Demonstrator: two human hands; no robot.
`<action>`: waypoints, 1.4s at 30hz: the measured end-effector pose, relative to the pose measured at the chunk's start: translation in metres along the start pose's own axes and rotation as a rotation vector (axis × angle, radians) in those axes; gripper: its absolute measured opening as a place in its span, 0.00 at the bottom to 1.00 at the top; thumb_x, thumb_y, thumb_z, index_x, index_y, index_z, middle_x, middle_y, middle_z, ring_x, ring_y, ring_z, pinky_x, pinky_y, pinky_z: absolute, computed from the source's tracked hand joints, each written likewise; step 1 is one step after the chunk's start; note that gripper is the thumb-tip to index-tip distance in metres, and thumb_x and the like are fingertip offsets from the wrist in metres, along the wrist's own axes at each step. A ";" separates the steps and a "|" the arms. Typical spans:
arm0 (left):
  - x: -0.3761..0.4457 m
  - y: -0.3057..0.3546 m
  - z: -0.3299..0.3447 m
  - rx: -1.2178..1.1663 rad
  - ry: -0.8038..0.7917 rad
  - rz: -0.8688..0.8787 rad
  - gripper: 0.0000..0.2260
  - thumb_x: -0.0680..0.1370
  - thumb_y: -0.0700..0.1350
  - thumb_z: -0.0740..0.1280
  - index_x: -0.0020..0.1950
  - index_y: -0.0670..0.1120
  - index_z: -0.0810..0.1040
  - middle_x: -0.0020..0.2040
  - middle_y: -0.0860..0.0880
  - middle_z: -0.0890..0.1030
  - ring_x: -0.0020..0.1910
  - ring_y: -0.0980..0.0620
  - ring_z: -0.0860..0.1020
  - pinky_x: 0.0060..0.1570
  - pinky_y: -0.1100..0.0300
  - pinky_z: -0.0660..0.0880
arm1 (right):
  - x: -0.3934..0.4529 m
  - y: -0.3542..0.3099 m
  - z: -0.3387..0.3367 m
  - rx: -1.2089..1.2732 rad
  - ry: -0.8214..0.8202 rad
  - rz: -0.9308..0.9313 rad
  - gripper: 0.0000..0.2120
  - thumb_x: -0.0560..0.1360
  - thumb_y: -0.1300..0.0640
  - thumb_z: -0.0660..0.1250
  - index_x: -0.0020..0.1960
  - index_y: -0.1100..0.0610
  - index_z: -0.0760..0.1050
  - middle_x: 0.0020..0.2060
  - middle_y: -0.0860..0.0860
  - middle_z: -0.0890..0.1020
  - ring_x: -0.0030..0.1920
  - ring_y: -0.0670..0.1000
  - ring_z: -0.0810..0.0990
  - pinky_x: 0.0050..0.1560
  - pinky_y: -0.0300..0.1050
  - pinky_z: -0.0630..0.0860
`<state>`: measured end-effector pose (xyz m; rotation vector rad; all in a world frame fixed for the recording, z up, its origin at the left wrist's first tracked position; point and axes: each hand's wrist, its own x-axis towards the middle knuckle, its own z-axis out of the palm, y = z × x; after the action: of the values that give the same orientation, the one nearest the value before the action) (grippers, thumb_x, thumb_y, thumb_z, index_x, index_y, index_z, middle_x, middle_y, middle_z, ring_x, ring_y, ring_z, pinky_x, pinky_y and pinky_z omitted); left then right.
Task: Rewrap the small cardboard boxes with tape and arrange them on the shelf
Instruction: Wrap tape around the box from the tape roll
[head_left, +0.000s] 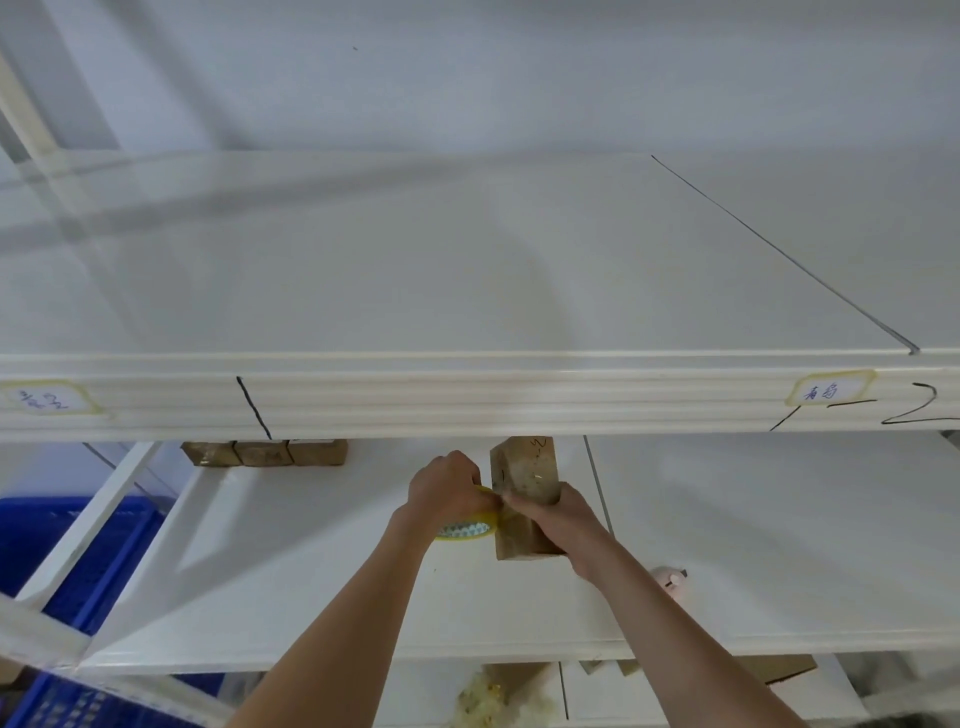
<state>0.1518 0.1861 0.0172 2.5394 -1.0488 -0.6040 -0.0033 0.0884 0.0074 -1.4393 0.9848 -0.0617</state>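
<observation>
A: Hands status?

B: Left hand is curled round a yellow tape roll, fingertips at the tape end, right against the box edge. Right hand grips a small cardboard box from its right side, thumb across the front face.

A: Where's the box?

B: Over the middle shelf, under the front lip of the upper shelf. Long axis points away from the camera. Can't tell whether its underside touches the shelf or is held just above it.

A: The hands touch?

B: Fingertips of both meet at the box's left edge, tape roll just beside the box.

A: Other boxes?

B: Row of three small boxes at the back left of the same shelf, side by side, touching. Well apart from the held one.

A: Anything else?

B: Blue plastic crate lower left, past the shelf frame. Handwritten label on the upper shelf's front rail, right side. Small pale object behind the right forearm, can't identify it.
</observation>
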 end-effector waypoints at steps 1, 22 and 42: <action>0.000 0.001 0.000 0.005 -0.001 0.000 0.18 0.69 0.61 0.75 0.41 0.46 0.84 0.37 0.53 0.81 0.38 0.53 0.80 0.32 0.63 0.69 | 0.002 -0.001 0.001 -0.028 0.034 -0.001 0.32 0.63 0.41 0.80 0.61 0.51 0.74 0.53 0.49 0.82 0.54 0.49 0.81 0.53 0.47 0.80; 0.009 -0.041 -0.005 -0.073 -0.185 -0.084 0.22 0.68 0.69 0.73 0.35 0.50 0.77 0.37 0.52 0.78 0.38 0.53 0.77 0.38 0.62 0.71 | 0.004 -0.001 -0.029 0.117 0.072 -0.016 0.13 0.66 0.56 0.80 0.49 0.58 0.85 0.44 0.55 0.87 0.47 0.56 0.86 0.53 0.53 0.82; 0.019 -0.042 0.001 0.067 -0.242 -0.042 0.25 0.70 0.70 0.70 0.36 0.47 0.78 0.36 0.51 0.77 0.36 0.53 0.77 0.39 0.63 0.72 | -0.002 0.019 -0.049 0.319 -0.031 0.028 0.19 0.68 0.60 0.79 0.57 0.63 0.83 0.50 0.59 0.87 0.52 0.60 0.86 0.58 0.60 0.81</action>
<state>0.1880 0.2005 -0.0071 2.5996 -1.1141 -0.9215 -0.0428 0.0544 0.0010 -1.1305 0.9236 -0.1678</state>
